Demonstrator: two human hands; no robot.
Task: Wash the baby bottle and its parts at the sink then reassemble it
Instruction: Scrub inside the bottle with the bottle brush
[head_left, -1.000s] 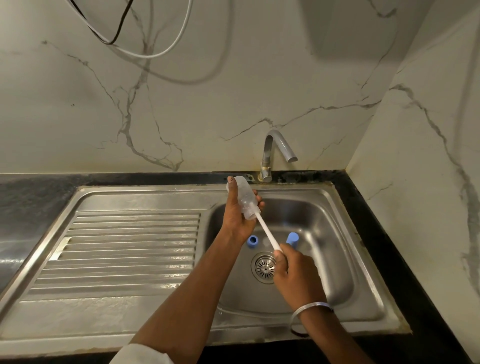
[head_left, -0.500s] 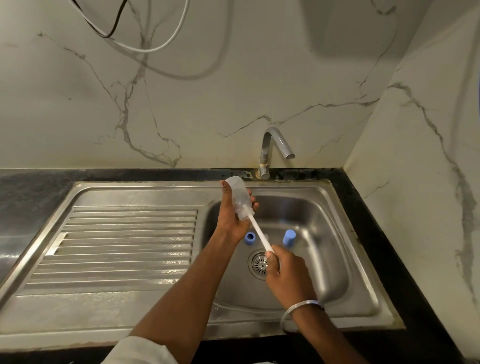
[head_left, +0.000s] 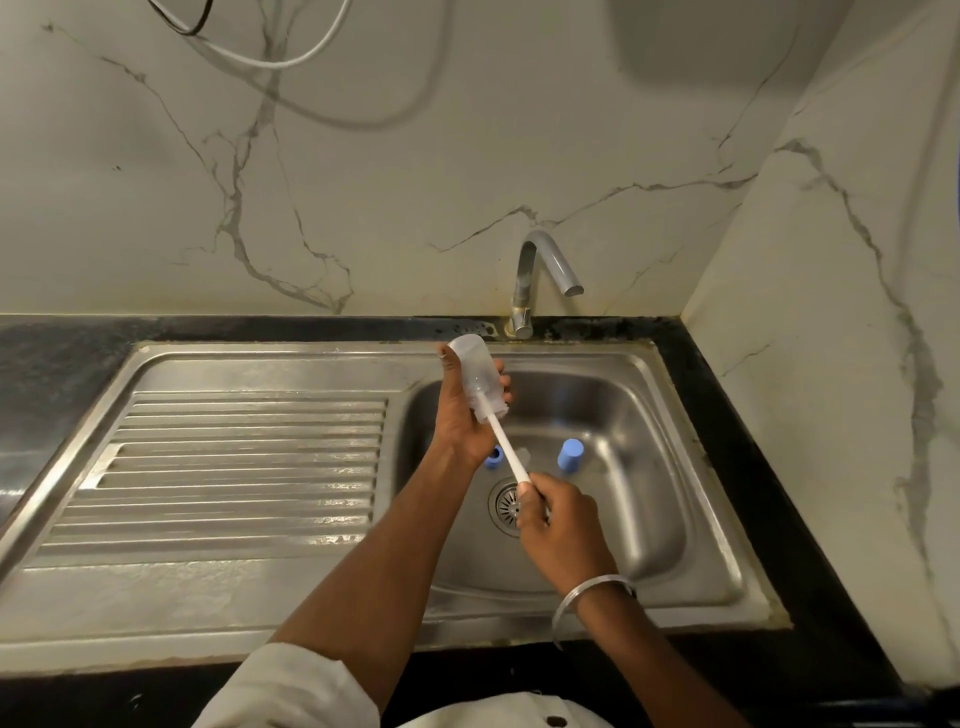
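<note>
Left hand (head_left: 460, 418) grips bottle (head_left: 475, 371), mouth tilted down-right; right hand (head_left: 563, 530) grips brush handle (head_left: 508, 451) along same axis

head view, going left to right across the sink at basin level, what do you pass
ribbed drainboard → left hand gripping the bottle → blue cap → black countertop → marble side wall

Brushed steel sink (head_left: 691, 415), translucent plastic bottle (head_left: 478, 376), glossy veined marble wall (head_left: 415, 156)
</note>
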